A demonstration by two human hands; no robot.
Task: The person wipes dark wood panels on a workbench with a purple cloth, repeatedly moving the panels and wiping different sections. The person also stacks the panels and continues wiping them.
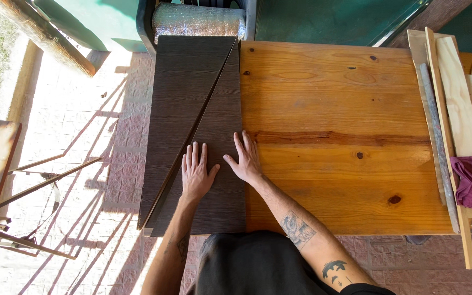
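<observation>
**Both palms flat on the dark panel, either side of nothing but wood**

Neither hand grasps anything: the left hand (195,170) and right hand (245,157) lie open, fingers spread and pointing to 12 o'clock, pressed flat on the right-hand dark board (220,180). They sit close together, thumbs angled toward each other without touching.

Head view: two dark wood-grain boards lie on the left end of the table (334,109). Each is a long wedge, and the pair meet along a diagonal seam running from about 1 o'clock at the far end down to 7 o'clock at the near corner. Their long axis runs away from the person, 6 to 12 o'clock. The left board (178,98) lies at 11 o'clock from the left hand and overhangs the table's left edge above the paving. That hand is the nearer one to the seam, its little finger just beside it; the right hand rests near the board's right edge, next to the bare pine.

Well apart at 3 o'clock, pale timber offcuts (457,104) are stacked along the table's right side, with a purple rag (470,180) on them. A silver foil roll (198,21) sits beyond the boards' far end at 12 o'clock.
</observation>
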